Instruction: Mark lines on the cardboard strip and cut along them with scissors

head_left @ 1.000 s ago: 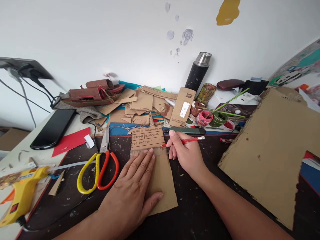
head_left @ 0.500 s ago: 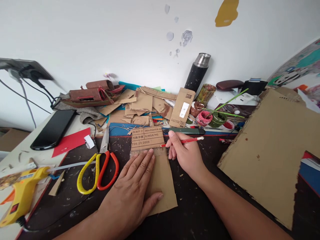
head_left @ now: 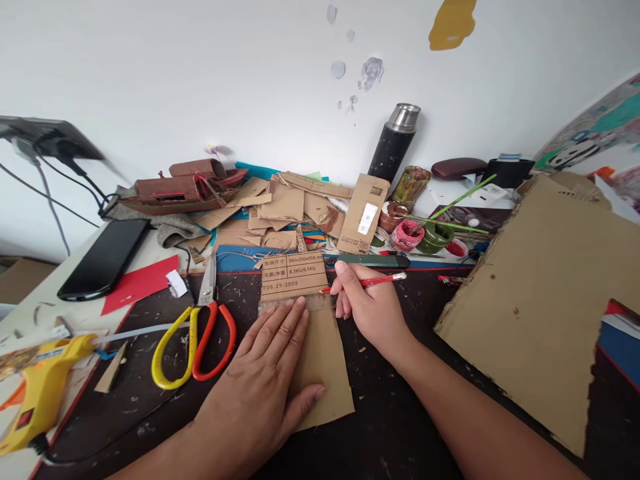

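Observation:
A strip of cardboard [head_left: 327, 360] with printed text at its far end lies on the dark mat in front of me. Across it runs a clear ruler [head_left: 320, 303], partly covered by my fingers. My left hand [head_left: 273, 367] lies flat with fingers stretched out, pressing on the ruler and the cardboard. In my right hand [head_left: 370, 303] is a red pencil [head_left: 373, 282], gripped between thumb and fingers. Its tip touches or nearly touches the cardboard at the ruler's upper edge, near the right side.
Scissors [head_left: 200, 340] and a yellow glue gun [head_left: 47, 387] lie to the left, a phone [head_left: 107, 257] beyond them. Cardboard scraps [head_left: 285, 203], a model boat [head_left: 175, 190], paint jars [head_left: 407, 235] and a thermos [head_left: 395, 143] line the back. A large cardboard sheet [head_left: 530, 300] occupies the right.
The view has shifted very slightly. Both hands, the pencil and the cardboard keep almost the same places.

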`<state>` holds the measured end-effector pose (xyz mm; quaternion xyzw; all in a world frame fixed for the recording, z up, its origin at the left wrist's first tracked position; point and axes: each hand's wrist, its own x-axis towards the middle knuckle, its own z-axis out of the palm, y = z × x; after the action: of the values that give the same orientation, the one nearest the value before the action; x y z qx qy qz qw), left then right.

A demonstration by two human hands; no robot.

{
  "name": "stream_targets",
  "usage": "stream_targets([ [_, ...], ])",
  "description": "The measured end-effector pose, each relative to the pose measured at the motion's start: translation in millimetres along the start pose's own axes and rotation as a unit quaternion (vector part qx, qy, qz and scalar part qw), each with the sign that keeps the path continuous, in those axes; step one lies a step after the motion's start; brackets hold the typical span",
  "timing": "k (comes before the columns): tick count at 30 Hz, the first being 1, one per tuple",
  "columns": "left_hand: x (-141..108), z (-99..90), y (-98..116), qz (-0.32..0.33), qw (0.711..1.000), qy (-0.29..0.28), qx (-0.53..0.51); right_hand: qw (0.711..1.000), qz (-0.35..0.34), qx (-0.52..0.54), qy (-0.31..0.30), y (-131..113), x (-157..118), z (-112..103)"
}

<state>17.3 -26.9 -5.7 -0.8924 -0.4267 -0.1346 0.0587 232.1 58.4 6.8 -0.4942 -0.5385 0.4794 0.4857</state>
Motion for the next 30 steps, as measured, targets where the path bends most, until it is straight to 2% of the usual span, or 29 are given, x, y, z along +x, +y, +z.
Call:
stream_targets([
  [12, 0.4, -1.8, -0.2, 0.000, 1.000, -0.002, -0.022, 1.000, 0.007, -0.014, -0.006, -3.7, -0.1, -0.9],
  [21, 0.4, -1.8, 0.6, -0.007, 0.999, 0.000, -0.037, 0.999, 0.015, 0.026, 0.017, -6.5, 1.4, 1.0],
  [30, 0.7, -1.3, -0.1, 0.001, 1.000, 0.000, -0.021, 1.000, 0.015, 0.010, 0.009, -5.0, 0.6, 1.6],
])
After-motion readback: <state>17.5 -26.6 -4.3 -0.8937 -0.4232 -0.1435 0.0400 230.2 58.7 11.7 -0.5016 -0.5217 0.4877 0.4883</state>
